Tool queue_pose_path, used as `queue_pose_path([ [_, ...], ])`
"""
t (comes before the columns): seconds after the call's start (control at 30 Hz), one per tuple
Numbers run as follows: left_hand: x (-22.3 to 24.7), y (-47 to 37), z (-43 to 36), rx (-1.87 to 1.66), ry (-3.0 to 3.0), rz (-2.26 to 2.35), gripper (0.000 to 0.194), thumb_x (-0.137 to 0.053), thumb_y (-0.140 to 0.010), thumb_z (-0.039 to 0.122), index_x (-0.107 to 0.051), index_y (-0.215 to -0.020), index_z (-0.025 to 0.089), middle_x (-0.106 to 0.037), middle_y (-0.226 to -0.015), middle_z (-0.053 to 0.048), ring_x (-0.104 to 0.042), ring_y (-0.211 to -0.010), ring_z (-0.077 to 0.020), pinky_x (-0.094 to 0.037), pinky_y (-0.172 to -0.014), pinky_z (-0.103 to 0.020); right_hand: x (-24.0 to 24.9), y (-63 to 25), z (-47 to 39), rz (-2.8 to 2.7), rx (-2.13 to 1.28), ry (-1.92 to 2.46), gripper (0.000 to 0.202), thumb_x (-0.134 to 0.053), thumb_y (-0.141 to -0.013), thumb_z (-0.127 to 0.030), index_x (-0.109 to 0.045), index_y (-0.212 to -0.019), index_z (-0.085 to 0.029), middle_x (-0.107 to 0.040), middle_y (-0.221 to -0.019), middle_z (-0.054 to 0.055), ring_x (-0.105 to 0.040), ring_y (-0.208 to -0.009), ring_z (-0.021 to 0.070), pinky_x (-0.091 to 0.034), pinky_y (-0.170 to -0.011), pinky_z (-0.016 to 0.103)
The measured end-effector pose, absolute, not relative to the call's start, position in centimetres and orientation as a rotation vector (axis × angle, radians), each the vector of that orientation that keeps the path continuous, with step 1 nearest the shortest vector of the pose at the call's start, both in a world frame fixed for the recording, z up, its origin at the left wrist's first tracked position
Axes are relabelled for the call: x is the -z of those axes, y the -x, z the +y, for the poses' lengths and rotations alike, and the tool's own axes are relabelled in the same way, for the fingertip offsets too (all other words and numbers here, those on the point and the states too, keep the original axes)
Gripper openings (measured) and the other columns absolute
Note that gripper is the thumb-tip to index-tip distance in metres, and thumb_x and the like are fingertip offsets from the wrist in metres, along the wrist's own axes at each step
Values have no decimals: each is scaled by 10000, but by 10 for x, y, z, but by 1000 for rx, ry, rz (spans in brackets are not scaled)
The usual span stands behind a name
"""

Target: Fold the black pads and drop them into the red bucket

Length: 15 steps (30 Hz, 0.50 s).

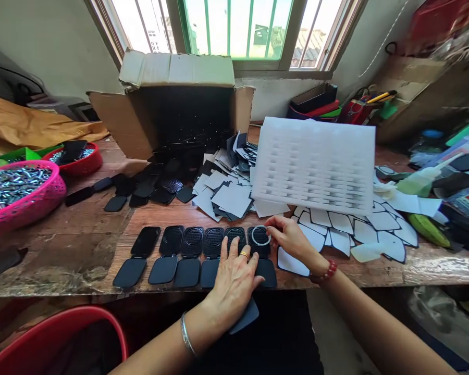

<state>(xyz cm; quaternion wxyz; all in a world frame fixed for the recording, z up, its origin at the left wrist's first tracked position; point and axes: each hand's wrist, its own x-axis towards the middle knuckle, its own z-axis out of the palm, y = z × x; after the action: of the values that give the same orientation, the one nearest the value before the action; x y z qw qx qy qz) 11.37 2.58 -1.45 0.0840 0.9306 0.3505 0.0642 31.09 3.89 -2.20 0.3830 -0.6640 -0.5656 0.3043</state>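
Observation:
My right hand [291, 238] is closed in a pinch on the edge of a pale thin ring [261, 242], which lies over the ridged upper half of the rightmost black hinged case [268, 273]. My left hand [236, 265] is spread flat, its fingertips on the ridged upper half of the neighbouring case [235, 232]. Under its palm, a dark square plate [245, 319] sticks out past the table edge; whether the palm holds it cannot be seen. To the left, several more opened black cases [193, 240] lie in a row, smooth lower halves toward me.
A white foam-like sheet [315, 164] leans over black-edged white squares [342, 223] at right. Paper squares [231, 199] and loose black cases [140, 188] lie before an open carton [191, 67]. A pink basket [57, 190] of metal pins stands left; a red tub [117, 317] sits below.

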Motion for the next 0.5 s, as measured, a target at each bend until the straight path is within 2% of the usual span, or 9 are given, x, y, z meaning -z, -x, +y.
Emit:
queue_pose_path([
  [0.23, 10, -113, 28, -194, -2783, 1005, 434, -681, -850, 419, -654, -1217, 191, -628, -1274, -124, -416, -1337, -394, -265, -1136, -633, 38, -307, 46, -1564, -478, 1755, 122, -522, -787, -125, -624, -774, -191, -674, -792, 51, -617, -755, 201, -491, -745, 347],
  [0.5, 7, -113, 34, -210, -2765, 936, 376, -708, -835, 377, -645, -1157, 195, -590, -1358, -97, -359, -1388, -379, -238, -1143, -648, 40, -309, 36, -1737, -352, 1779, 191, -500, -853, -100, -661, -814, -195, -622, -890, 71, -594, -769, 192, -481, -710, 324],
])
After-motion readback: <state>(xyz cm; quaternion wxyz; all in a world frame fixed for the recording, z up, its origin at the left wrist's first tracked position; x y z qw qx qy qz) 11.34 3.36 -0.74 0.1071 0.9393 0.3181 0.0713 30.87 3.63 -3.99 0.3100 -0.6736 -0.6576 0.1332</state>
